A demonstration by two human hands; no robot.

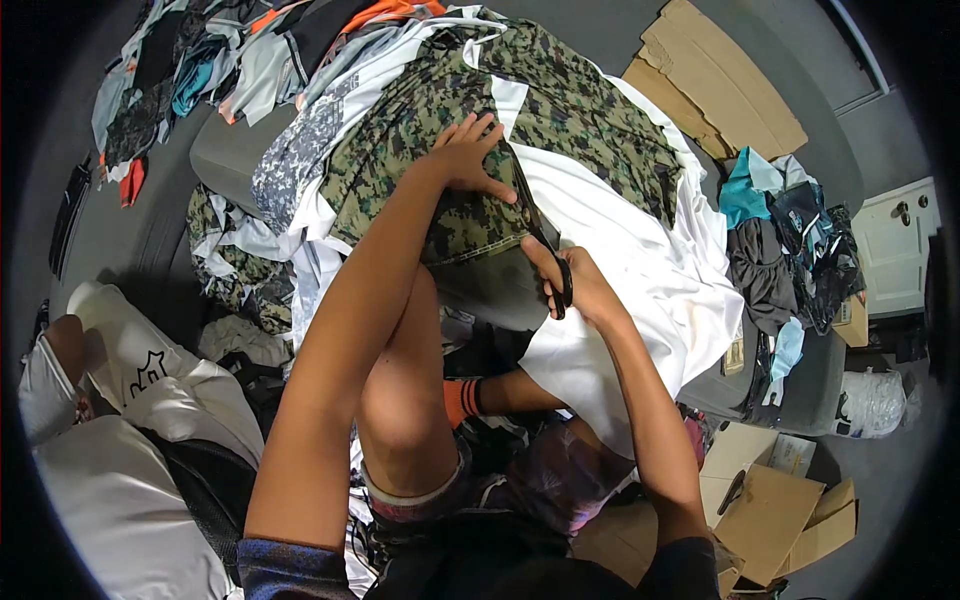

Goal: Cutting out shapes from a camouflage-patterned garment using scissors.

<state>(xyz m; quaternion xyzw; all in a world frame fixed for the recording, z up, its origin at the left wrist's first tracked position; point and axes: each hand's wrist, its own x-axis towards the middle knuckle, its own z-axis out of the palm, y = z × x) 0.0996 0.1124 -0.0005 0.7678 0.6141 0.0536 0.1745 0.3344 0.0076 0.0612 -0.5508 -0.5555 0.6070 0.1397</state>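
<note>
Right hand (584, 287) grips black scissors (530, 208), blades just beside the left hand (466, 163) (fingers spread flat, camo fabric (462, 217) beneath them), so bunching or a drifting stroke could nick its thumb or snag white fabric (610, 230) right of those fingers.

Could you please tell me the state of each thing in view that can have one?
Left hand: open, resting on the camouflage fabric
Right hand: closed on the scissors' handles
Scissors: held at the fabric; blade opening unclear
Camouflage fabric: spread out, wrinkled
White fabric: draped in loose folds
Cardboard box: flaps open
White door: apparently shut
</note>
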